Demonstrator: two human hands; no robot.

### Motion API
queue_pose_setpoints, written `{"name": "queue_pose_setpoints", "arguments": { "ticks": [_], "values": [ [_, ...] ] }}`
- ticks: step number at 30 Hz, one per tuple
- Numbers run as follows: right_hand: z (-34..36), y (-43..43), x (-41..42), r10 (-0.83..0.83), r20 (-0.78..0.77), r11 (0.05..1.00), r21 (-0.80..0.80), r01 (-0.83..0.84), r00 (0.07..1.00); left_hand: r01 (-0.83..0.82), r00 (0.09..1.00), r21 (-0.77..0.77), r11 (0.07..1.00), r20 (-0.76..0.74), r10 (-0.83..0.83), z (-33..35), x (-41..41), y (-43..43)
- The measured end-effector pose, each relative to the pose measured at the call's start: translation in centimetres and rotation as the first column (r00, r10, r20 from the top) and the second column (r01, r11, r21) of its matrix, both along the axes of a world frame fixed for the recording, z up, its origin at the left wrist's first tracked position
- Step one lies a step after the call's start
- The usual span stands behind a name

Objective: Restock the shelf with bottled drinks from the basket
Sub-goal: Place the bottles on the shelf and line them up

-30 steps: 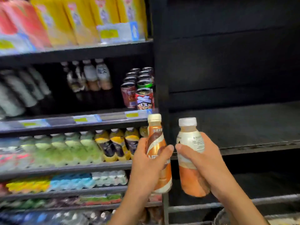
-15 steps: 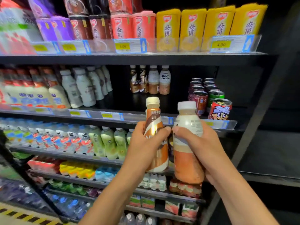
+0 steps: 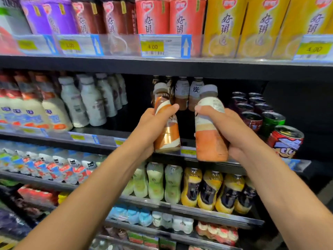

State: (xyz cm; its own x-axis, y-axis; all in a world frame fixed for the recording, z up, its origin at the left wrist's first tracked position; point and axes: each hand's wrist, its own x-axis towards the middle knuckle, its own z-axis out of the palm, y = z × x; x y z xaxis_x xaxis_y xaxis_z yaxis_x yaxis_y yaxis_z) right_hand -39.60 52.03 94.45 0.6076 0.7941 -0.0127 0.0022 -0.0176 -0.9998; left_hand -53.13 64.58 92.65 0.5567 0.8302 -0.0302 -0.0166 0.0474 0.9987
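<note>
My left hand (image 3: 151,126) grips a copper-and-white swirl bottle (image 3: 167,134) with a pale cap. My right hand (image 3: 232,130) grips a white-and-orange bottle (image 3: 210,141) with a grey-white cap. Both bottles are upright, held over the front edge of the second shelf (image 3: 100,139), in front of a dark gap. At the back of that gap stand matching small bottles (image 3: 182,94). The basket is out of view.
White milk bottles (image 3: 90,101) stand left of the gap and dark cans (image 3: 255,112) with a cartoon can (image 3: 285,141) to the right. Cartons (image 3: 221,27) fill the top shelf. Green and yellow bottles (image 3: 191,186) line the shelf below.
Both hands have risen and moved forward with their bottles toward the gap on the second shelf. The view has swung left and closer to the stocked shelves.
</note>
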Motion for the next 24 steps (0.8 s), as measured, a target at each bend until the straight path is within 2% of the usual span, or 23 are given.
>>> {"name": "queue_pose_setpoints", "arguments": {
  "ticks": [3,5,7,10,14,16,20,24],
  "values": [
    [0.3,3.0,1.5,-0.057,-0.023,0.998,-0.029,0.057,0.998,-0.065,0.998,0.002,0.998,-0.021,0.065,-0.4,1.9,3.9],
    [0.4,4.9,2.4,-0.098,-0.027,0.994,0.042,0.099,0.995,-0.103,0.993,0.027,0.994,-0.051,0.104,-1.0,3.3,7.0],
    [0.1,7.1,4.0,-0.171,0.045,0.982,0.09,0.166,0.984,-0.144,0.987,0.068,0.987,-0.063,0.148,-1.5,4.6,9.7],
    [-0.7,9.6,6.9,-0.253,0.167,0.967,0.067,0.245,0.953,-0.19,0.968,0.177,0.966,-0.13,0.214,-1.8,5.3,13.0],
    [-2.1,12.1,10.8,-0.29,0.127,0.957,0.072,0.282,0.949,-0.021,0.982,0.387,0.922,-0.167,0.092,-2.7,5.1,17.0],
    [-2.7,13.2,12.6,-0.338,0.155,0.941,0.058,0.333,0.928,0.018,0.981,0.453,0.891,-0.178,0.071,-3.1,5.4,19.1],
    [-4.8,15.8,17.5,-0.407,0.228,0.913,0.063,0.403,0.885,-0.015,0.985,0.474,0.881,-0.143,0.094,-3.4,6.2,21.6],
    [-5.1,16.8,19.0,-0.457,0.396,0.863,-0.019,0.505,0.796,-0.001,0.982,0.486,0.874,-0.166,0.093,-3.9,7.3,24.1]
  ]
}}
